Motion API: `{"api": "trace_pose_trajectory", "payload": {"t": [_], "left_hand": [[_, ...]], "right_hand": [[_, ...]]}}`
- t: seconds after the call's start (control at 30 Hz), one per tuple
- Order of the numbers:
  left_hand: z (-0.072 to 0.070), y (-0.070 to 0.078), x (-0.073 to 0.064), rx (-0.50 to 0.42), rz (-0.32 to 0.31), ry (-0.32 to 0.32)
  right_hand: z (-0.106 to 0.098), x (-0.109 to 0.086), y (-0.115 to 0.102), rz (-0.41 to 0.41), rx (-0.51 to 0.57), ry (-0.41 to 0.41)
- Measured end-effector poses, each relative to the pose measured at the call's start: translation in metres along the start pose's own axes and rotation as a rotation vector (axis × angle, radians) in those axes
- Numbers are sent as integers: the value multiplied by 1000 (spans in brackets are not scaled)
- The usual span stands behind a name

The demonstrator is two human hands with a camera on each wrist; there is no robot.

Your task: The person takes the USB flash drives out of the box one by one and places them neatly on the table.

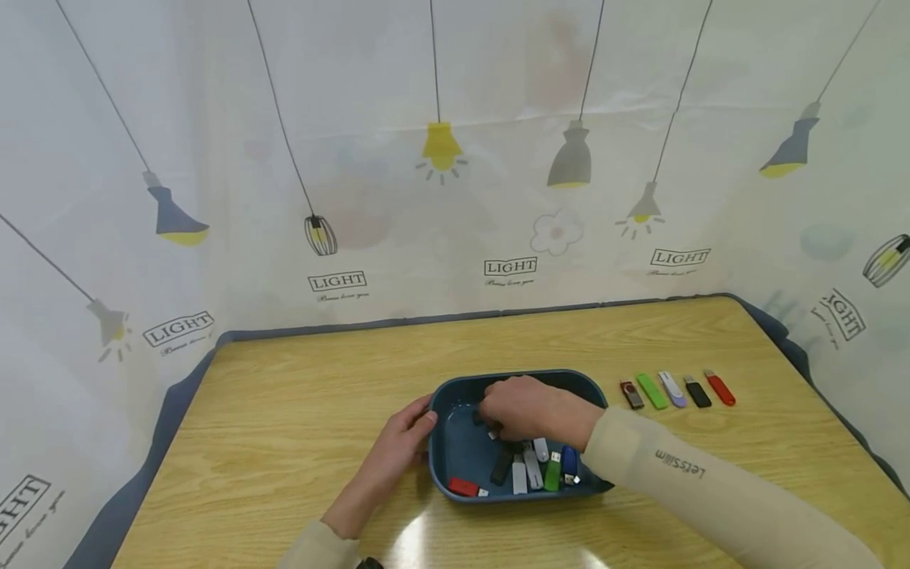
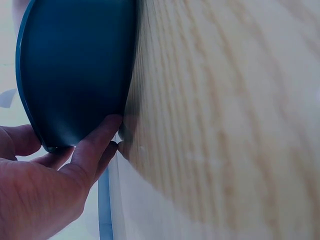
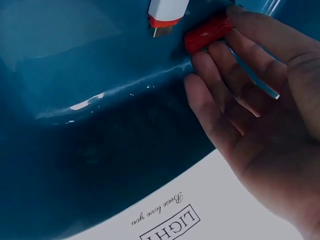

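Note:
A dark blue plastic basin (image 1: 460, 446) stands on the table with several USB sticks inside. My left hand (image 1: 400, 438) grips its left end, thumb at the rim and fingers against the outer wall; the left wrist view shows this hand (image 2: 55, 182) at the basin's edge. Down inside the basin, my right hand (image 1: 529, 407) is bent over the far left part. In the right wrist view, thumb and fingertips of that hand (image 3: 260, 95) pinch a red USB stick (image 3: 207, 34). A white and red USB stick (image 3: 167, 12) lies close by on the basin floor.
Along the basin's near side lie a red USB stick (image 1: 464, 486), a green one (image 1: 553, 474) and a blue one (image 1: 569, 462). Several sticks form a row right of the basin, from a dark red one (image 1: 631, 394) to a red one (image 1: 721, 389). A printed curtain (image 1: 441, 292) borders the table.

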State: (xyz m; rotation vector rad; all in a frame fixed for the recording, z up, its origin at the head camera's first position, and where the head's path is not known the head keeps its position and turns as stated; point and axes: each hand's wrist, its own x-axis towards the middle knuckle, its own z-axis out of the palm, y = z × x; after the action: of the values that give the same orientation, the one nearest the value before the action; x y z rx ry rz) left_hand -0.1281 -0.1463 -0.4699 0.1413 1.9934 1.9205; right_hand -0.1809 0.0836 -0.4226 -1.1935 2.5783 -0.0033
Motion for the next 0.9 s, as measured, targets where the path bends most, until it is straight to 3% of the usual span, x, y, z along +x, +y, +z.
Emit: {"api": "trace_pose_trajectory", "payload": {"t": [0.43, 0.9], "left_hand": [[0, 2, -1, 18, -3, -3], [0, 1, -1, 8, -1, 4]], "right_hand": [[4, 2, -4, 1, -103, 33], [-5, 2, -2, 16, -80, 26]]}}
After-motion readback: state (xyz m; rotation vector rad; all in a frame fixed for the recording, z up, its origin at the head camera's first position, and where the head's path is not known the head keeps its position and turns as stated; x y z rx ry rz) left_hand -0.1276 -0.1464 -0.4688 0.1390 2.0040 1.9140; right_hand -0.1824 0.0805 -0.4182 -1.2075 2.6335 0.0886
